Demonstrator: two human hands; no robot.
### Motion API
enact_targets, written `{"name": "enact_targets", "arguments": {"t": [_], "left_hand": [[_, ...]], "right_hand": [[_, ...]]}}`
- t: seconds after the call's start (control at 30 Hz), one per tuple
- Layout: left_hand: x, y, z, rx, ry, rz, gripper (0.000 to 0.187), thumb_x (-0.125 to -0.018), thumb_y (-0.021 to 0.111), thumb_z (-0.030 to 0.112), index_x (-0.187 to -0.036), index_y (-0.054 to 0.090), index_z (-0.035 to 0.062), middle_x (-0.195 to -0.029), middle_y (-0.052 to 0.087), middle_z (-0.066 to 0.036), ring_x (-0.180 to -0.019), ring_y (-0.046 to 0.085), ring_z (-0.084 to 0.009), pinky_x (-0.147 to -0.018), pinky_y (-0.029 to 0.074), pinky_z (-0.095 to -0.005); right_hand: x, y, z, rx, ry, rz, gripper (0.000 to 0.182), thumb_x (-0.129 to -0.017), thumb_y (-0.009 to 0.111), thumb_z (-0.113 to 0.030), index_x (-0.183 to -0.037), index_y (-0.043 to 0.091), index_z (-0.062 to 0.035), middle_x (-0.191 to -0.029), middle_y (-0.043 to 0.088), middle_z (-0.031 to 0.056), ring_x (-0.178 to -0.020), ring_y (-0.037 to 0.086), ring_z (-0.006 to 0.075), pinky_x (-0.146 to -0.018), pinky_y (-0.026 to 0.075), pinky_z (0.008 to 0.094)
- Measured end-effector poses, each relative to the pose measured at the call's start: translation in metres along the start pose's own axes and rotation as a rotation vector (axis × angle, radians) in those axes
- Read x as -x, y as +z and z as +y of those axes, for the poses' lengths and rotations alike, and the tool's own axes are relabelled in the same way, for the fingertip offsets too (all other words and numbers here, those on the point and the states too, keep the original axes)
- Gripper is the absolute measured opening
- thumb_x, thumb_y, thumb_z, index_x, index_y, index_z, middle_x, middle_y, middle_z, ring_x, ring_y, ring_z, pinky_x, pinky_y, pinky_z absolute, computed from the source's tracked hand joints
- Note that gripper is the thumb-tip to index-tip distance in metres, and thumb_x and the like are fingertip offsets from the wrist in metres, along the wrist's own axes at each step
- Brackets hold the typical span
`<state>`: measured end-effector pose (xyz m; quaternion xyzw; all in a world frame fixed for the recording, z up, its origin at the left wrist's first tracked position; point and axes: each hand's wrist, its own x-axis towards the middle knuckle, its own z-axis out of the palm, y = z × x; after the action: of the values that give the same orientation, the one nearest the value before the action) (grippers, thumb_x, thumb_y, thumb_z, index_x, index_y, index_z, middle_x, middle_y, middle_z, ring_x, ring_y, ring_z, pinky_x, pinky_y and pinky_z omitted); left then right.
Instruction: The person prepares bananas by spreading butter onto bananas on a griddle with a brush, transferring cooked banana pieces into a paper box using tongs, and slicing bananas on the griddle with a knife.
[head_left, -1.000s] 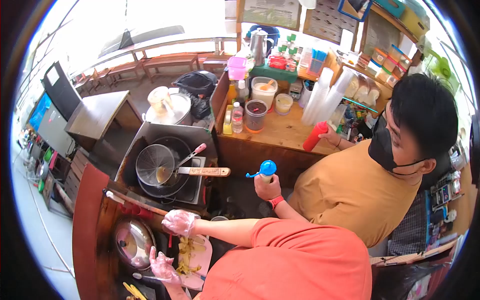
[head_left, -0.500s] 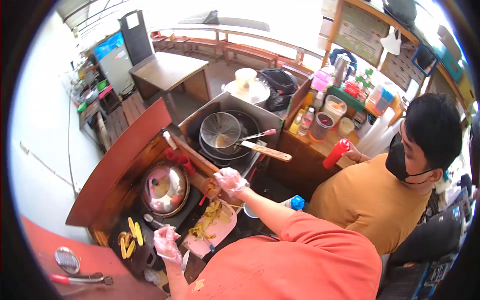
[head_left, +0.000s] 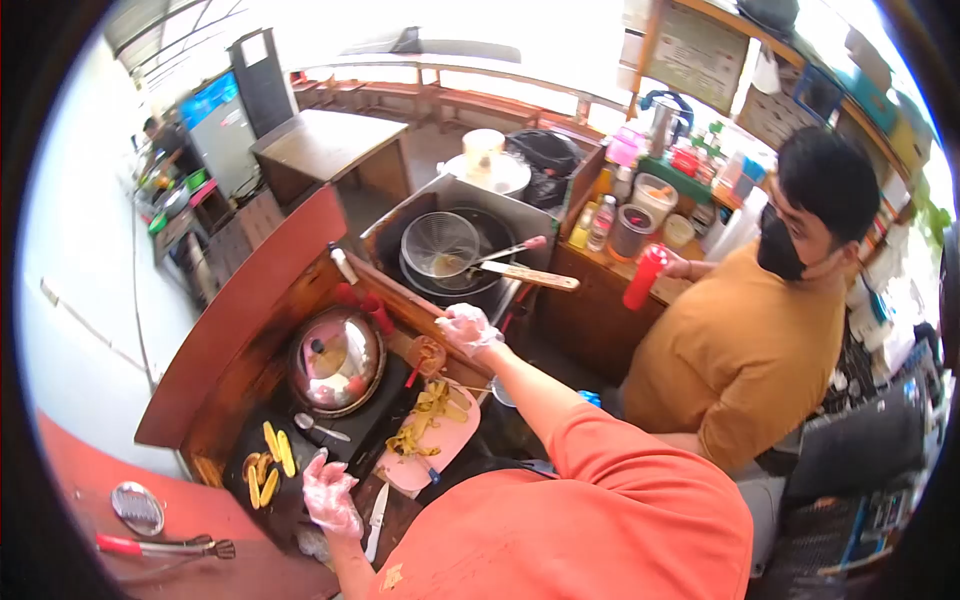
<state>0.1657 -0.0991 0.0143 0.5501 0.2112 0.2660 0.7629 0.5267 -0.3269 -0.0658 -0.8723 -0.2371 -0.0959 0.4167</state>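
My left hand (head_left: 332,492), in a clear plastic glove, is raised with its fingers apart and nothing in it. It is beside the dark griddle (head_left: 345,455), where several long yellow and browned banana pieces (head_left: 270,462) lie. A knife (head_left: 377,520) is just right of this hand. My right hand (head_left: 467,330), also gloved, is bent over the end of the wooden ledge (head_left: 400,295) and seems to grip it; its fingertips are partly hidden. Below it are a small tub (head_left: 428,355) and a pink cutting board (head_left: 450,445) with banana peels (head_left: 425,412).
A shiny domed lid (head_left: 350,355) and a spoon (head_left: 320,428) are on the griddle. Beyond the ledge, a strainer (head_left: 440,240) and tongs rest over a wok (head_left: 490,225). At right, a co-worker (head_left: 740,340) holds a red squeeze bottle (head_left: 647,277). Whisk and grater lie lower left.
My left hand has opened, its fingers spreading from a pinch. My right hand stays at the ledge. The view has shifted slightly, and the co-worker's bottle is more upright.
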Motion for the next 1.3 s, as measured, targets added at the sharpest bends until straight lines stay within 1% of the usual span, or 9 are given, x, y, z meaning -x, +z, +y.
{"name": "enact_targets", "arguments": {"t": [0.03, 0.3, 0.47, 0.6, 0.67, 0.9, 0.97, 1.13, 1.3], "left_hand": [[0.001, 0.002, 0.003, -0.004, 0.009, 0.012, 0.06, -0.075, 0.066, 0.006, -0.133, 0.052, 0.0008, -0.1, 0.066, -0.009, -0.077, 0.062, -0.0166, -0.067, 0.057, -0.0286], [0.002, -0.014, 0.003, -0.007, -0.038, -0.015, 0.05, -0.082, 0.066, 0.007, -0.13, 0.052, -0.0003, -0.098, 0.064, -0.01, -0.076, 0.062, -0.0147, -0.068, 0.057, -0.0263], [0.0, -0.012, 0.006, 0.008, -0.037, -0.009, 0.044, -0.086, 0.067, 0.007, -0.128, 0.054, -0.0003, -0.096, 0.065, -0.009, -0.075, 0.063, -0.0147, -0.065, 0.056, -0.0261], [0.001, -0.015, 0.009, -0.026, -0.012, -0.008, 0.044, -0.088, 0.068, 0.011, -0.128, 0.055, -0.0002, -0.095, 0.065, -0.009, -0.073, 0.063, -0.0141, -0.065, 0.055, -0.025], [0.003, -0.017, 0.011, -0.023, 0.013, 0.005, 0.042, -0.089, 0.068, 0.015, -0.126, 0.054, -0.0001, -0.094, 0.065, -0.009, -0.072, 0.063, -0.0141, -0.066, 0.055, -0.0248], [0.008, -0.026, 0.01, -0.005, 0.023, 0.09, 0.043, -0.089, 0.068, 0.016, -0.126, 0.054, -0.0003, -0.093, 0.066, -0.009, -0.07, 0.062, -0.0138, -0.066, 0.055, -0.0252], [0.01, -0.026, 0.007, 0.043, 0.009, 0.108, 0.038, -0.089, 0.066, 0.008, -0.124, 0.054, -0.0015, -0.09, 0.065, -0.008, -0.073, 0.061, -0.0127, -0.065, 0.054, -0.0246], [0.003, -0.02, 0.004, 0.036, -0.019, 0.107, 0.038, -0.089, 0.066, 0.009, -0.123, 0.055, -0.0021, -0.092, 0.065, -0.009, -0.075, 0.061, -0.0131, -0.067, 0.054, -0.0255], [-0.008, -0.01, 0.015, -0.002, -0.024, 0.098, 0.042, -0.085, 0.069, 0.009, -0.123, 0.057, -0.0024, -0.091, 0.064, -0.007, -0.076, 0.06, -0.0128, -0.069, 0.052, -0.0263]], "right_hand": [[-0.003, -0.001, 0.001, -0.016, 0.056, -0.094, 0.032, -0.089, 0.06, -0.031, -0.086, 0.069, -0.0006, -0.085, 0.068, 0.0234, -0.084, 0.067, 0.0417, -0.078, 0.052, 0.0481], [-0.002, 0.008, 0.01, -0.09, 0.042, 0.033, 0.027, -0.086, 0.065, -0.029, -0.085, 0.07, -0.0027, -0.085, 0.069, 0.0223, -0.083, 0.067, 0.0402, -0.076, 0.054, 0.0467], [-0.004, 0.015, 0.014, 0.008, 0.006, 0.033, 0.025, -0.085, 0.067, -0.029, -0.083, 0.07, -0.0049, -0.083, 0.069, 0.0215, -0.082, 0.067, 0.0397, -0.076, 0.054, 0.0473], [-0.007, 0.009, 0.01, 0.069, 0.046, -0.064, 0.034, -0.087, 0.064, -0.037, -0.084, 0.072, -0.0048, -0.086, 0.071, 0.0214, -0.085, 0.069, 0.0392, -0.076, 0.055, 0.0463], [-0.005, 0.012, 0.007, 0.031, 0.036, 0.017, 0.034, -0.087, 0.063, -0.036, -0.081, 0.072, -0.0041, -0.083, 0.07, 0.0217, -0.083, 0.069, 0.039, -0.076, 0.055, 0.0468], [-0.006, 0.01, 0.002, 0.036, -0.032, 0.079, 0.028, -0.083, 0.067, -0.03, -0.074, 0.069, -0.0034, -0.074, 0.067, 0.0214, -0.073, 0.068, 0.0383, -0.068, 0.054, 0.0452], [-0.007, 0.009, -0.001, -0.073, 0.081, 0.018, 0.027, -0.083, 0.066, -0.028, -0.074, 0.069, -0.0027, -0.073, 0.066, 0.0218, -0.071, 0.067, 0.0388, -0.067, 0.053, 0.0451], [-0.008, 0.014, 0.006, -0.08, 0.074, -0.004, 0.026, -0.084, 0.066, -0.027, -0.077, 0.069, -0.0021, -0.074, 0.067, 0.0212, -0.073, 0.067, 0.0382, -0.068, 0.053, 0.0446], [-0.01, 0.026, 0.032, -0.051, 0.062, -0.088, 0.032, -0.089, 0.063, -0.034, -0.078, 0.069, -0.0043, -0.077, 0.068, 0.0182, -0.075, 0.067, 0.0372, -0.067, 0.052, 0.0449]]}}
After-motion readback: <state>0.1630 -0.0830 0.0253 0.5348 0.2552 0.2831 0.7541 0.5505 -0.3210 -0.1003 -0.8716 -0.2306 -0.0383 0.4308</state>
